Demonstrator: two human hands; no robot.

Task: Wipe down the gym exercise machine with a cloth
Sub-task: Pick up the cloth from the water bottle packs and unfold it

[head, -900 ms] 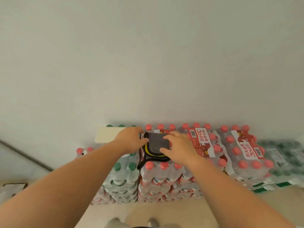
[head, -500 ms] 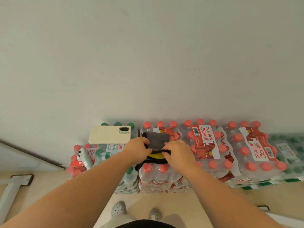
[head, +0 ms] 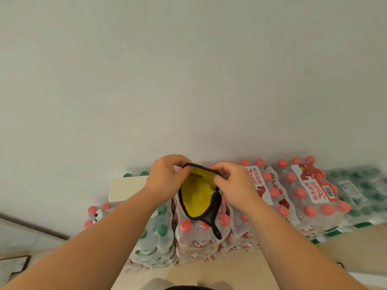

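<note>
Over stacked bottle packs (head: pixel 303 197), left hand (head: pixel 165 174) and right hand (head: pixel 232 182) pinch the yellow cloth (head: pixel 196 197) at its ten and two o'clock, likely unfolding it; next, carry it to the unseen machine.

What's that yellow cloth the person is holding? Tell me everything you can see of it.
The cloth looks like soft, fuzzy microfibre: a yellow face toward the camera, a black stitched border, and a dark reverse showing where its lower right edge folds over. The left hand and right hand pinch its top edge, so it hangs slack and creased, a dark corner trailing lowest. Behind it stand shrink-wrapped packs of red-capped bottles; whether it touches them cannot be told.
</note>
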